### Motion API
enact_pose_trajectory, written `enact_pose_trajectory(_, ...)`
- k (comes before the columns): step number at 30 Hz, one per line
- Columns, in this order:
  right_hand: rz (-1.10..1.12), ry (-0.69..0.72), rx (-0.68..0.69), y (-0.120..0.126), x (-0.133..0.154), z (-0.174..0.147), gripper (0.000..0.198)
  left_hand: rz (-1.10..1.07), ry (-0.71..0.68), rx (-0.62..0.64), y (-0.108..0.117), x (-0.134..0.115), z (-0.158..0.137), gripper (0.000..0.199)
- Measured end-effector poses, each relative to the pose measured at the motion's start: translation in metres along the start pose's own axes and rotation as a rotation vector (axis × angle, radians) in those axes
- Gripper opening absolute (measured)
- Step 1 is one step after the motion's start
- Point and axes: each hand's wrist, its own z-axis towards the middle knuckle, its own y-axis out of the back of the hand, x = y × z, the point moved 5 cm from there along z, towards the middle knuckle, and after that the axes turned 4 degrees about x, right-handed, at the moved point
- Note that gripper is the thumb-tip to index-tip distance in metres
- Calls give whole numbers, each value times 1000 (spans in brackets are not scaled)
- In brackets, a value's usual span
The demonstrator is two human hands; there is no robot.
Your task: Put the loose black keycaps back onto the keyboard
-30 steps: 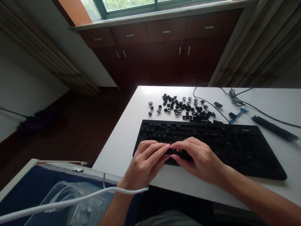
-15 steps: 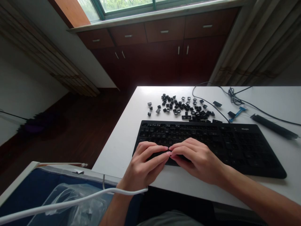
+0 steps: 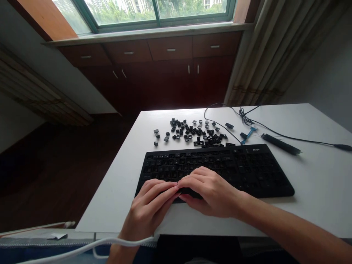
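Note:
A black keyboard (image 3: pixel 264 172) lies on the white table, with rows of key positions showing above my hands. My left hand (image 3: pixel 150 201) is at its lower left part, fingers pressed together and pointing right. From the other side my right hand (image 3: pixel 206 190) reaches in, closed, and its fingertips meet those of the left hand over the keyboard's near edge. A small dark bit shows at the meeting fingertips, too small to name. Loose black keycaps (image 3: pixel 189 128) lie scattered just behind the keyboard, some upside down.
Right of the keycaps lie a blue tool (image 3: pixel 249 134), a long black brush-like strip (image 3: pixel 280 143) and a coiled black cable (image 3: pixel 244 116). A white cord (image 3: pixel 104 242) crosses by my left wrist. The white table (image 3: pixel 110 194) ends at the left over a dark floor.
The camera view has shifted, so the table and keyboard appear further left. Both hands stay together at the keyboard's near edge, with the right fingertips now slightly overlapping the left.

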Motion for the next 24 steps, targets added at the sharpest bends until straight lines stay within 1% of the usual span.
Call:
enact_pose_trajectory(2, -52, 6, -41, 17, -2, 2, 17, 26, 19, 1, 0, 1, 1, 53)
enact_pose_trajectory(3, -95, -3, -65, 29, -6, 1, 15, 39, 34, 2, 0, 1, 2, 54)
enact_pose_trajectory(5, -207, -83, -91, 61, -21, -7, 12, 50, 60, 5, 0, 3, 3, 55)
enact_pose_trajectory(7, -344, -244, -113, 101, -47, -27, 16, 46, 71, 6, 1, 4, 3, 56)
enact_pose_trajectory(10, -567, -541, -153, 160, -93, -79, 25, 40, 92, -20, 3, 6, 2, 54)
enact_pose_trajectory(11, -642, -644, -174, 177, -106, -99, 27, 37, 105, -34, 4, 7, 1, 53)
enact_pose_trajectory(13, -696, -741, -210, 199, -125, -134, 32, 21, 131, -59, 5, 9, 1, 48)
enact_pose_trajectory(15, -692, -790, -190, 207, -137, -157, 36, 2, 145, -73, 5, 10, 1, 43)
enact_pose_trajectory(17, -673, -807, -140, 206, -143, -170, 37, -8, 144, -90, 6, 9, 2, 40)
enact_pose_trajectory(20, -671, -806, -81, 201, -148, -176, 39, 0, 151, -128, 10, 10, 3, 41)
enact_pose_trajectory(24, -698, -819, -46, 198, -151, -180, 39, 44, 187, -155, 19, 18, 0, 43)
